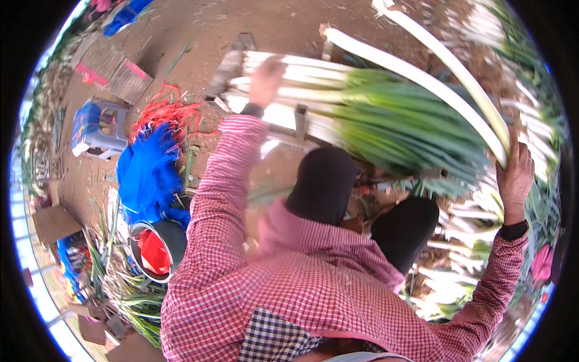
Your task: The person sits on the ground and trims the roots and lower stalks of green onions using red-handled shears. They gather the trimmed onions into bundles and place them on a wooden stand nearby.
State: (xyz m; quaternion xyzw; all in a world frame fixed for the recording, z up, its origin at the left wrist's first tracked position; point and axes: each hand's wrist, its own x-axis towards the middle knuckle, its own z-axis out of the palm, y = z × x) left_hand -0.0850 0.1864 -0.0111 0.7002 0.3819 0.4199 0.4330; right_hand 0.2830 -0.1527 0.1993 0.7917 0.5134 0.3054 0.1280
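Note:
Two long green onions (420, 68) with thick white stalks are gripped in my right hand (515, 176), at the right. Their root ends point up and to the left, above the pile. My left hand (267, 79) is motion-blurred over the white stalk ends of a layer of green onions (312, 90); whether its fingers hold any of them cannot be told. Those onions lie side by side on a low metal rack (301, 122), white ends left against an end plate (226, 72), green leaves (407, 117) to the right.
More loose onions (457, 253) lie on the ground to my right. On my left are red ties (167, 111), blue strands (151, 174), a bucket (178, 246) with red material inside, and a plastic stool (102, 126). Beyond stands a wooden box (108, 68). My knees (323, 185) are close to the rack.

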